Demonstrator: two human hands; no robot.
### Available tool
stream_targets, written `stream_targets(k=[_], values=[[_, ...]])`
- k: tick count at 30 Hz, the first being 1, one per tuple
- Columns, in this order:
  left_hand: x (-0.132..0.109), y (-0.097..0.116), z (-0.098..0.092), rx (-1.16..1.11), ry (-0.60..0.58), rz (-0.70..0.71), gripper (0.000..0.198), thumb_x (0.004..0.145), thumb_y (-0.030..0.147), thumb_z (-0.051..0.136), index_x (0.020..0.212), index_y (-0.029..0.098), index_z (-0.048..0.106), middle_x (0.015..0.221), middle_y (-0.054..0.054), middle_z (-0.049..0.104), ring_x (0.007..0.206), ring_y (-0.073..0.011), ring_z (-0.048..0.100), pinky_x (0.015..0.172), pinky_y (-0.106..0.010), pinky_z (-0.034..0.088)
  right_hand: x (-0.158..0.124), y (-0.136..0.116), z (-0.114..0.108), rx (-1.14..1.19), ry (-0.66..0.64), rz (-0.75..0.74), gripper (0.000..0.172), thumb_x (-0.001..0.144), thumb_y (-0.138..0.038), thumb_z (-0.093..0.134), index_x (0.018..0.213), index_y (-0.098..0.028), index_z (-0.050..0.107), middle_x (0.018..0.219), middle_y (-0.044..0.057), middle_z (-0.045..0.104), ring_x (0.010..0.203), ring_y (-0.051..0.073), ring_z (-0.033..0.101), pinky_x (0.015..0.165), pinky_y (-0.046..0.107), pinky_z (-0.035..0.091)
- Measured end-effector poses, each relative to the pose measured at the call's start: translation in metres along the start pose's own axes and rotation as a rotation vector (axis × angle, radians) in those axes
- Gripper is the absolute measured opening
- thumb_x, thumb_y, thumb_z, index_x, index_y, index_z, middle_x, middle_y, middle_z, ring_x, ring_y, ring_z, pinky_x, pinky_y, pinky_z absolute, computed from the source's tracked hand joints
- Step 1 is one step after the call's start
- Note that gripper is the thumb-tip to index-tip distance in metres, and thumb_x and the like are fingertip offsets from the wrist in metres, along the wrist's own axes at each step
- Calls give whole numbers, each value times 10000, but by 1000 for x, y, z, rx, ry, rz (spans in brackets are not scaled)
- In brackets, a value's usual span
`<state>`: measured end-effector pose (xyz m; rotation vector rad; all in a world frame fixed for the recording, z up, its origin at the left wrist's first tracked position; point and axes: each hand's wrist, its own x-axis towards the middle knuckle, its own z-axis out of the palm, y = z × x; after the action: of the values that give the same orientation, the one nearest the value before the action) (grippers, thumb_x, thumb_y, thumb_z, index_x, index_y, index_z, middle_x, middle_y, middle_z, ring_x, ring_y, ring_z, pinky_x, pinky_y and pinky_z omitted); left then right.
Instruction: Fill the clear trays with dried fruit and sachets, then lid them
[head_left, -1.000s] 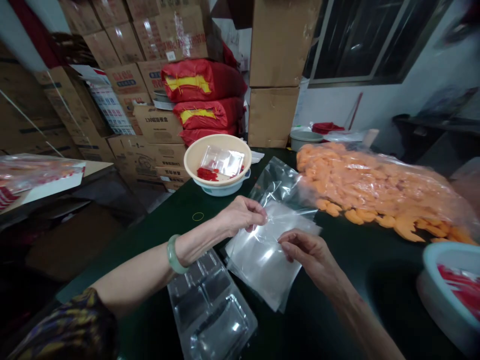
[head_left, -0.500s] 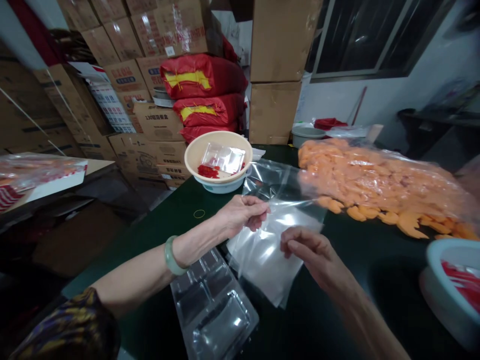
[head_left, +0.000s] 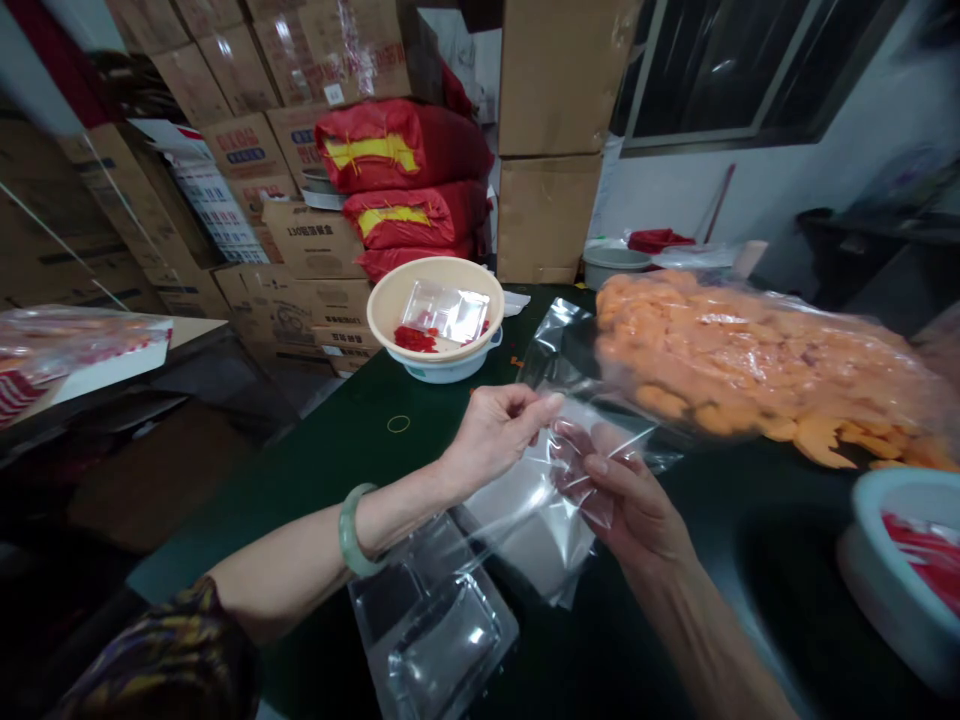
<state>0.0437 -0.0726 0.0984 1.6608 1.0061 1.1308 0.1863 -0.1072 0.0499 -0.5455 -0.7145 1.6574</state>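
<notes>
My left hand (head_left: 493, 437), with a green bangle at the wrist, pinches the edge of a clear plastic bag (head_left: 553, 340). My right hand (head_left: 645, 500) has its thumb on the near side of the film, while its other fingers show through the plastic; it grips the same bag. Under both hands lies a stack of flat clear bags (head_left: 517, 530) on the dark green table. Beside the stack, below my left forearm, rests a clear plastic tray with compartments (head_left: 450, 640), partly covered by film.
Beyond my hands stands a cream basin (head_left: 380, 320) holding a clear container and red pieces. A big clear bag of orange pieces (head_left: 750, 350) fills the right side. A pale blue basin (head_left: 874, 560) with red packets is near right. Cartons (head_left: 551, 215) and red sacks (head_left: 420, 150) stand behind.
My right hand has moved up and left and taken hold of the bag. My left hand has shifted slightly right, and the bag's film is lifted and bunched between my hands.
</notes>
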Motion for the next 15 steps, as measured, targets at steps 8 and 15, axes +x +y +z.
stream_targets(k=[8,15], values=[[7,-7,-2,-21,67,-22,392,774,415,582,511,143,478,429,58,393,418,-40,303,430,-199,256,1,3,-8,85,-26,29,230,556,-131,728,606,-185,510,754,-23,542,607,77,476,550,198,413],[2,-13,-7,-190,-52,-138,343,632,432,718,613,134,549,488,60,413,451,-39,327,442,-201,240,-4,-4,7,-62,102,23,250,601,-241,738,736,-202,532,625,-26,505,501,76,417,430,182,310]])
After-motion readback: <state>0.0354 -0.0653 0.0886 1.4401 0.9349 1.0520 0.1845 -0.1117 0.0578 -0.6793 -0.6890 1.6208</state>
